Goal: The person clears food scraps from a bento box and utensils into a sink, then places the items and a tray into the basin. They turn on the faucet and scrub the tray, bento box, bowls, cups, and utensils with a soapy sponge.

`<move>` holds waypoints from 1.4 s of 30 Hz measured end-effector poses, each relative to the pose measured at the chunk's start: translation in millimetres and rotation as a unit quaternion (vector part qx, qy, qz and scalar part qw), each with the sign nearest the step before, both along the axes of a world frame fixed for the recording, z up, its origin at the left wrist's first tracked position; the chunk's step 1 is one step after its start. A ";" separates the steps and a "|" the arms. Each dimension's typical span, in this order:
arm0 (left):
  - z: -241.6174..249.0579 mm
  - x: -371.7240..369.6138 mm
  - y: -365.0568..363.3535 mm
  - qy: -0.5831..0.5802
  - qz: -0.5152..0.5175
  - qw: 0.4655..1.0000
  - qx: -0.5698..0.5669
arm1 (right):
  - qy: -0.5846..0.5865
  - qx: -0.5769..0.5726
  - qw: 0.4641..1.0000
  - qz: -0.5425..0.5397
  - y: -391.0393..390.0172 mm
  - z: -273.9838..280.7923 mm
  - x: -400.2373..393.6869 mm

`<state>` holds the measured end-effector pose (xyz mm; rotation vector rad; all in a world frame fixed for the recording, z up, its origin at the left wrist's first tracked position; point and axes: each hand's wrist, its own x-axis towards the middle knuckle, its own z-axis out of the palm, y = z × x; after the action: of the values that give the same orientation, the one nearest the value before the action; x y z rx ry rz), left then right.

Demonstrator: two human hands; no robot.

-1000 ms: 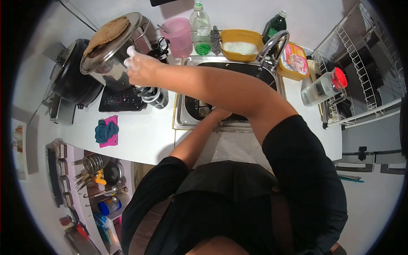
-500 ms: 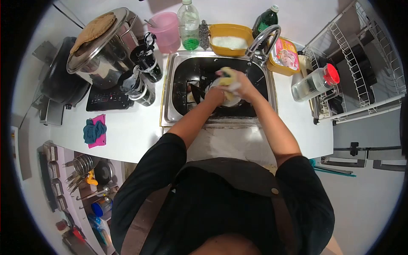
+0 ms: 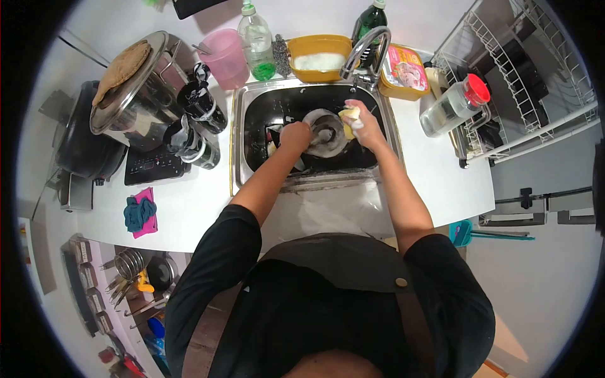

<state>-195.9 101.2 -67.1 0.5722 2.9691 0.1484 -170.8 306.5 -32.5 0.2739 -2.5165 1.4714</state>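
Note:
In the black sink basin [image 3: 265,104] a see-through round bowl [image 3: 326,150], streaked with suds and with a raised knob at its centre, is tilted towards me. My left hand [image 3: 293,137] is closed on the bowl's left rim. A yellow sponge [image 3: 350,120] covered in foam is gripped in my right hand [image 3: 368,126], just at the bowl's right edge. Beside and partly beneath my left hand lie other dishes, mostly hidden.
Behind the sink stand a steel tap [image 3: 372,47], a yellow tub of suds [image 3: 320,61] and soap bottles [image 3: 257,41]. Black tumblers [image 3: 200,107] and a large pot [image 3: 142,94] are on the left. To the right are a red-lidded jar [image 3: 450,110] and a wire rack [image 3: 504,69].
My hands have moved apart: the left to the bowl's left rim, the right with the sponge to its right side. The bowl's inside now shows, and the view has shifted slightly.

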 end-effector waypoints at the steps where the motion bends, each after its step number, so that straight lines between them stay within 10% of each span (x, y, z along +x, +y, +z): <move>1: -1.7 -0.5 -2.5 -0.002 0.008 1.000 -0.001 | -0.019 0.008 1.000 0.020 -6.2 8.7 -5.6; 5: 25.0 12.3 3.2 -0.017 0.038 0.991 0.126 | 0.150 0.390 0.901 0.114 -31.5 7.1 -18.9; 8: 30.3 22.7 9.7 -0.008 0.066 0.987 0.146 | 0.057 0.434 0.866 0.242 -32.9 20.9 -35.7; 12: 7.9 31.6 6.9 -0.036 0.123 0.942 0.310 | 0.152 0.015 0.973 0.172 -18.6 -44.6 -79.5; 14: 7.8 31.2 13.2 -0.066 0.170 0.921 0.344 | -0.036 -0.154 0.986 -0.043 -36.6 -27.4 -67.5; 16: 9.4 30.7 13.1 -0.087 0.179 0.923 0.330 | 0.185 0.158 0.970 0.002 -53.3 -17.8 -53.2; 20: 17.5 32.4 20.4 -0.067 0.148 0.934 0.317 | 0.135 0.286 0.947 -0.061 -64.2 1.6 -56.0; 24: -7.8 23.2 25.5 -0.186 0.184 0.794 0.548 | 0.063 0.026 0.954 -0.293 -51.7 8.4 -89.3; 26: 4.3 22.4 20.2 -0.232 0.180 0.761 0.578 | 0.073 0.142 0.964 -0.211 -60.2 -7.9 -89.9; 27: 4.2 17.8 16.4 -0.244 0.160 0.793 0.536 | 0.286 0.180 0.930 -0.143 -76.2 23.5 -64.3; 32: -49.6 8.9 16.8 -0.157 0.157 0.896 0.385 | 0.294 0.280 0.914 0.017 -63.3 0.3 -73.1; 35: -91.5 1.8 18.9 -0.178 0.154 0.828 0.509 | 0.189 0.214 0.950 -0.127 -52.5 -12.4 -94.7; 37: -78.4 12.9 12.9 -0.291 0.181 0.631 0.696 | 0.018 -0.003 0.940 -0.339 -48.3 -19.0 -110.9; 38: -67.5 17.4 7.5 -0.338 0.189 0.512 0.767 | 0.070 0.043 0.960 -0.269 -45.6 -22.5 -111.8; 41: -26.5 20.5 3.4 -0.293 0.139 0.703 0.632 | 0.198 0.140 0.957 -0.158 -55.7 -21.3 -82.6; 42: -5.8 27.1 5.6 -0.303 0.147 0.695 0.635 | 0.222 0.153 0.943 -0.194 -77.7 -0.6 -54.8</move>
<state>-168.7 106.8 -72.9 0.0238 1.8357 2.0061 -225.7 228.8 -33.2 0.1268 -2.2458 0.7675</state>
